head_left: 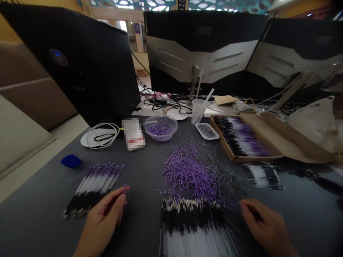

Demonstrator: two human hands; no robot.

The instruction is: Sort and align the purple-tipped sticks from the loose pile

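Observation:
My left hand is closed in a pinch, with a small purple plastic pin poking up between thumb and forefinger. Beside it lies a row of assembled sticks with purple heads, clear middles and black ends. My right hand has thumb and forefinger pressed together by a pile of fine clear pieces; anything in that pinch is too small to make out. Loose purple pins form a heap between my hands. Nearer me is a thick bundle of clear-and-black tubes with pale metallic tips.
Behind the heap stand a bowl of purple pins, a small white tray and a plastic cup. At right are an open cardboard box of sticks and some white-and-black pieces. A blue cup sits left; monitors stand behind.

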